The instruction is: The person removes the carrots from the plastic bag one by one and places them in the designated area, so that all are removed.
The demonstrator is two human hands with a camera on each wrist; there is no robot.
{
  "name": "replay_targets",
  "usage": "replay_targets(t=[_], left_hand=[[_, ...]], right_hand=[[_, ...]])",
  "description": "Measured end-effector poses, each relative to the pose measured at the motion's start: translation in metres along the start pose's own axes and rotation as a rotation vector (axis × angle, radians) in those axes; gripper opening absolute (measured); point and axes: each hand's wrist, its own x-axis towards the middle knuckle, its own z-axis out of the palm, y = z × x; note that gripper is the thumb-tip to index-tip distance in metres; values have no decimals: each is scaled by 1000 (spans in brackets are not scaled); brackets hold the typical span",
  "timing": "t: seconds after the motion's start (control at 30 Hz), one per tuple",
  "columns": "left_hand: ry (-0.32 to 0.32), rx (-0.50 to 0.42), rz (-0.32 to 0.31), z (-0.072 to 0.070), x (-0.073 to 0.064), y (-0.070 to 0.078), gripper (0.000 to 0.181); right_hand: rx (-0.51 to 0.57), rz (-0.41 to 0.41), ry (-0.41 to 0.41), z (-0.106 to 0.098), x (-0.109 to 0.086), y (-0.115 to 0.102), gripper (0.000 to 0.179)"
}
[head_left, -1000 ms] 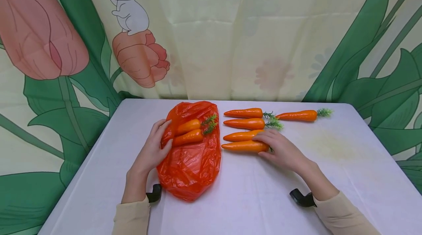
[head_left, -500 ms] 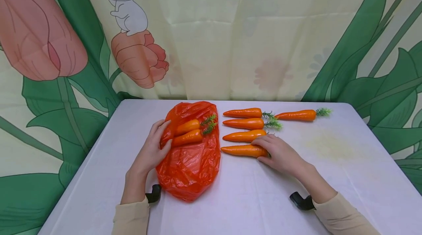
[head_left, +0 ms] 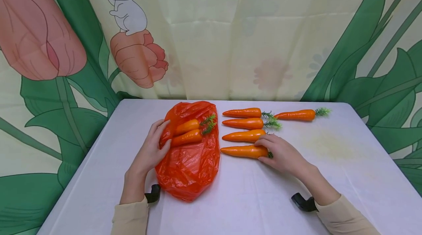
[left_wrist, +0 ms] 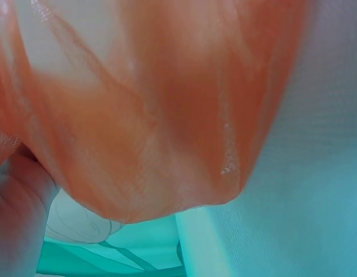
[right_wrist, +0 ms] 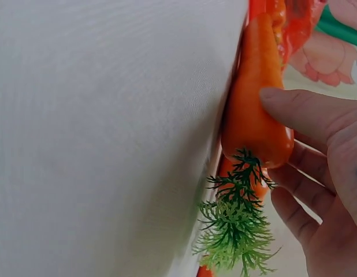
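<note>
My left hand [head_left: 150, 150] grips the left edge of a red plastic bag [head_left: 194, 176], thumb and fingers spread along it. Two orange carrots with green tops, an upper carrot [head_left: 187, 127] and a lower carrot [head_left: 188, 138], lie at the bag, tips hidden by its film at the left. In the left wrist view the bag's thin film [left_wrist: 184, 144] fills most of the picture. To the right of the bag, my right hand [head_left: 280, 152] pinches the nearest carrot [head_left: 242, 151] by its thick end. The right wrist view shows the thumb on this carrot [right_wrist: 256, 109], its leafy top [right_wrist: 236, 225] hanging below.
Beyond the held carrot lie three more in a column: a near one [head_left: 242, 135], a middle one [head_left: 244, 123] and a far one [head_left: 242, 112]. Another carrot [head_left: 298, 115] lies to their right. A white cloth covers the table [head_left: 214, 213]; a printed curtain [head_left: 211, 55] hangs behind.
The right hand has drawn the nearest carrot slightly toward the person, widening the gap to the carrot beyond it. The left hand and bag stay in place.
</note>
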Motion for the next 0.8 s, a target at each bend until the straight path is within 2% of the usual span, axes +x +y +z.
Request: replay_targets(t=[0.47,0.8], left_hand=[[-6,-10,-1,1,1,0,67],[-4,-12,-20,1,1,0,68]], right_hand=[[-34,59,3,0,1,4,38],[-12,42,30,-5,-1,5,42]])
